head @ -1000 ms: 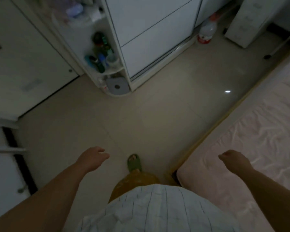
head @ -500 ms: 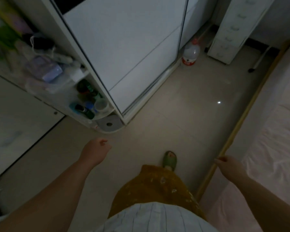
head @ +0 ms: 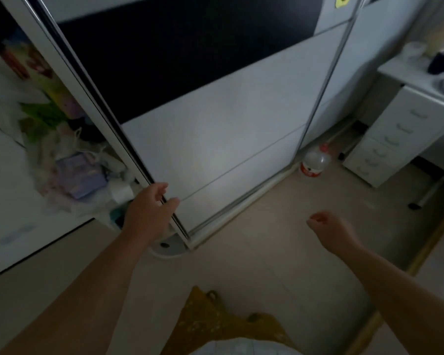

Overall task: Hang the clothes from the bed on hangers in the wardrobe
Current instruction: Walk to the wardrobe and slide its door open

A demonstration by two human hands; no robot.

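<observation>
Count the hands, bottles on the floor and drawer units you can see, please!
Hands: 2, the left hand at the wardrobe door edge, the right hand holding nothing
Bottles on the floor: 1, the bottle with a red cap
Drawer units: 1, the white drawer unit
Total: 4
</observation>
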